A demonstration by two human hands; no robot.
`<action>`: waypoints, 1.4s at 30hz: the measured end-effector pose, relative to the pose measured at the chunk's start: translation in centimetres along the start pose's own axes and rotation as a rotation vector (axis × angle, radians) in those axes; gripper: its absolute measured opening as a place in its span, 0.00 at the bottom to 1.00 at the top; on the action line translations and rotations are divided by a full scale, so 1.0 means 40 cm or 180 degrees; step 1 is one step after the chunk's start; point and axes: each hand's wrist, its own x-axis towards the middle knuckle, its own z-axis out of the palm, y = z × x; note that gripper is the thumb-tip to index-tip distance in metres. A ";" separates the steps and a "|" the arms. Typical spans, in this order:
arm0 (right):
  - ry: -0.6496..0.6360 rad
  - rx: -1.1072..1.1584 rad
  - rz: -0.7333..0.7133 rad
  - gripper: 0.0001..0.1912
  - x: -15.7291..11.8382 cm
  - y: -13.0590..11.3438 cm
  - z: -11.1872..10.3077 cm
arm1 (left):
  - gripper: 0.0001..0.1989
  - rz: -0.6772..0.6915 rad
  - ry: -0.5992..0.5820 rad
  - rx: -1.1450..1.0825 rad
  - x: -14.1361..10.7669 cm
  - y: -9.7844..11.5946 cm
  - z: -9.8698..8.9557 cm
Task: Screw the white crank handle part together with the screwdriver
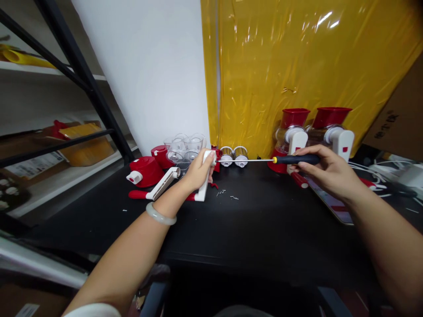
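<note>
My left hand (197, 172) is closed around a white crank handle (202, 193), holding it upright over the black table. My right hand (332, 171) grips a screwdriver (297, 160) with a dark handle and yellow collar. Its long shaft lies level, and the tip meets the handle's upper end near my left fingers. Small screws (221, 192) lie loose on the table just right of the handle. To the left are a second crank handle (163, 184) with a red grip and a red plastic base (147, 171). Clear plastic parts (193, 141) stand behind my left hand.
Two metal grater drums (241, 154) rest against the yellow-wrapped backing (264, 79). Two assembled red-and-white rotary graters (333, 116) stand at the back right. A tablet (325, 198) lies under my right hand, with white cables (373, 171) beyond. Metal shelving (77, 72) borders the left.
</note>
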 end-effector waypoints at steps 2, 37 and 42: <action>0.0138 -0.0237 -0.0082 0.23 0.005 0.004 -0.013 | 0.21 -0.0590 0.0027 -0.0332 -0.009 0.019 0.019; 0.0092 -0.1322 -0.0549 0.19 0.017 0.001 -0.056 | 0.19 -0.1693 0.0072 -0.0520 -0.020 0.041 0.065; 0.0067 -0.1093 -0.0311 0.20 0.019 0.003 -0.049 | 0.17 -0.1572 0.0114 -0.0367 -0.019 0.047 0.061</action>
